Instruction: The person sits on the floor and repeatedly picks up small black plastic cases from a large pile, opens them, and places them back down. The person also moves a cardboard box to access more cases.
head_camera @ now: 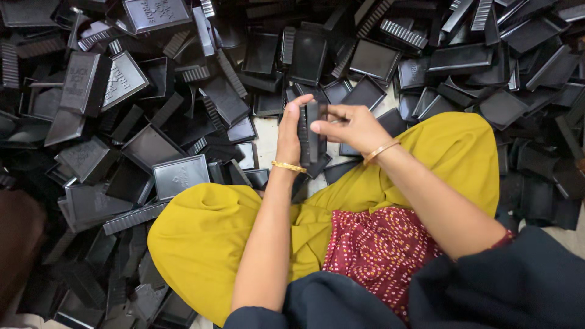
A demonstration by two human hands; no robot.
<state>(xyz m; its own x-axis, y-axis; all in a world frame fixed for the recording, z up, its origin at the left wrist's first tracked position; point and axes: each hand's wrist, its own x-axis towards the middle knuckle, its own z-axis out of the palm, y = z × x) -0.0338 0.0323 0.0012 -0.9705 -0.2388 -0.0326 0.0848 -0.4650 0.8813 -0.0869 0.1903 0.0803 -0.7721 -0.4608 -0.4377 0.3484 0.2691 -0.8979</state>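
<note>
Left hand: my left hand [290,135] is wrapped round the near side of a small stack of black plastic trays [311,131], thumb up along its ribbed edge, gripping it upright.
Right hand: my right hand [350,125] pinches the far side of that same stack, fingertips on the top corner, so both hands clamp it between them.
Where the stack is: up off the floor, just above my knees, in front of the yellow trousers [207,234].
How it handles: looks light and stiff, thin moulded plastic; smooth faces may slip, so I judge the ribbed rim gives the surest hold. Probably not fragile, though a thin wall could crack if squeezed hard.
Count in hand: one stack; how many trays are in it I cannot tell, they sit edge-on.
Count around: the loose black trays [177,173] heaped on every side are far too many to count, dozens at least, some face up, some flipped, some on edge.
Bangles: two gold bangles [289,166], one on each wrist.
Floor: one pale patch of floor [263,137] shows beside the stack.
</note>
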